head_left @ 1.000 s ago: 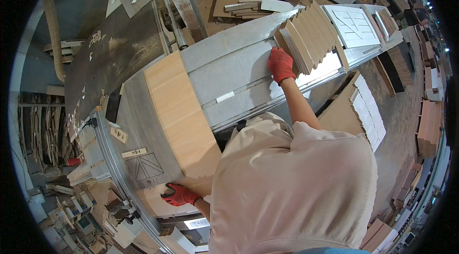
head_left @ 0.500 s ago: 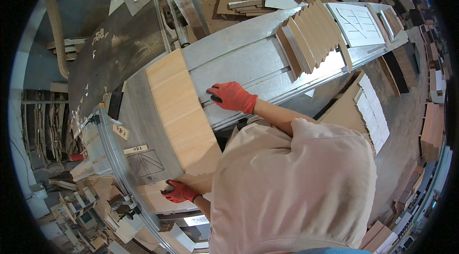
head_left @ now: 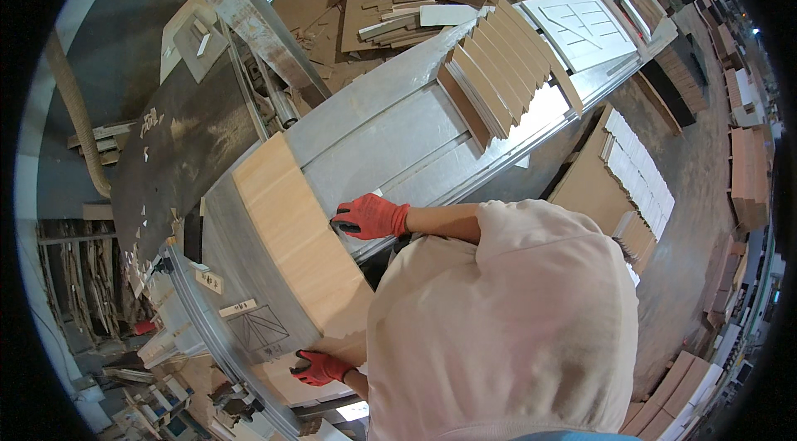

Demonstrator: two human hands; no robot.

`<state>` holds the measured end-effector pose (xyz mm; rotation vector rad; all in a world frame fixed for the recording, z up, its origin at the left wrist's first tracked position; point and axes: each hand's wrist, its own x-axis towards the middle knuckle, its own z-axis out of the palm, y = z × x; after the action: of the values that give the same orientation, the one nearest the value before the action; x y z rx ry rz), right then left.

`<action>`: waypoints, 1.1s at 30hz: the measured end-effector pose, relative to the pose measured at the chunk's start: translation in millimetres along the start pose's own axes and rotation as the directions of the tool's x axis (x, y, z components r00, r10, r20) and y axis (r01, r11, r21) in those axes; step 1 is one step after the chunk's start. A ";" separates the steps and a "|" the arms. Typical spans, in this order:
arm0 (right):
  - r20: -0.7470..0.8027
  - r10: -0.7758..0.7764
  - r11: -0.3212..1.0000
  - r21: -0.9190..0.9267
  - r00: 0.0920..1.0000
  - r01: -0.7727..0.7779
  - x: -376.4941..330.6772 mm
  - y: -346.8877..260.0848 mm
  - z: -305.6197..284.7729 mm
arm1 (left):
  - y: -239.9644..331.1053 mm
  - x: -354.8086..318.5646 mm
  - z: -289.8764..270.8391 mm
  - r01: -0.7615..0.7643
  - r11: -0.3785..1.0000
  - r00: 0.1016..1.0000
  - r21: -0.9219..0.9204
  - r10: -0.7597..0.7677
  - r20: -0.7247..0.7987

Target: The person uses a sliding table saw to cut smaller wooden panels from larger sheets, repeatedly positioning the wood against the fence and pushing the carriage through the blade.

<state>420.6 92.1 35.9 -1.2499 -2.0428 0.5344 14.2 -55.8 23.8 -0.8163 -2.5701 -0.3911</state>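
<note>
Both hands are on the pale wooden panel (head_left: 295, 237), which lies flat on the grey metal tabletop (head_left: 390, 138) of the machine. The right hand (head_left: 369, 217), in a red glove, presses its spread fingers against the panel's long right edge, about midway along. The left hand (head_left: 320, 368), also in a red glove, sits at the panel's near end, fingers curled at the corner; whether it grips under the edge or only rests on it, I cannot tell.

To do this well, I would judge that the right hand should keep flat, even pressure along that edge so the panel stays square on the tabletop, while the left steadies the near end and keeps it from swinging. Fingers are best kept on the edge, not under it. Slow and level looks like the way, since a long board like this will pivot if one end leads.

The panel itself: a long rectangle of light, honey-coloured wood with fine straight grain running its length, a clean smooth face and crisp edges. It looks thin and stiff, with no marks that I can make out.

Beyond the panel's far end, along the tabletop, a fanned row of similar wooden boards (head_left: 498, 67) leans one on another. Left of the panel runs a dark, scuffed sheet (head_left: 178, 150). Past the boards lie white panels (head_left: 581, 26).
</note>
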 end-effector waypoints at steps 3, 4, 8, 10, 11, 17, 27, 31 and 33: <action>-0.029 -0.029 0.999 0.037 0.999 0.030 0.5 -0.1 3.2 | -4.2 -1.9 -5.9 0.012 1.000 1.000 -0.015 -0.012 0.025; -0.031 -0.023 0.999 0.033 0.999 0.024 0.2 0.7 2.3 | -3.1 -1.3 -4.0 0.000 1.000 1.000 -0.017 0.000 0.025; -0.006 0.000 0.999 0.046 1.000 0.000 0.5 1.5 -0.6 | -7.5 0.2 5.7 -0.042 0.999 0.999 -0.016 0.042 0.002; -0.002 -0.005 0.999 0.052 1.000 0.005 1.3 0.4 -1.0 | -12.4 0.7 8.3 -0.051 0.999 0.999 -0.015 0.051 -0.007; -0.001 -0.006 0.998 0.055 1.000 0.006 1.6 -0.2 -1.5 | -14.5 1.8 9.8 -0.050 0.999 0.999 -0.016 0.050 -0.004; -0.014 -0.012 0.999 0.052 1.000 0.013 0.9 -0.2 -0.4 | -10.6 -0.6 4.2 -0.052 0.999 0.999 0.014 0.052 -0.007; -0.018 0.010 0.999 0.033 1.000 -0.010 -3.7 5.1 -5.5 | 5.2 -0.6 -2.3 -0.017 0.999 0.999 -0.037 0.018 0.038; 0.066 0.052 0.997 0.049 0.996 -0.055 3.5 -2.7 -10.7 | -0.9 2.2 5.1 -0.049 0.997 0.998 -0.058 0.051 0.027; 0.093 0.028 0.996 0.078 0.995 -0.036 8.5 -4.8 -3.1 | -28.2 5.3 17.9 -0.083 0.994 0.996 -0.073 0.085 0.016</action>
<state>417.3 97.5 44.0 -1.2334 -2.0589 0.6928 -12.0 -68.6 6.6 -0.9546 -2.5414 -0.4549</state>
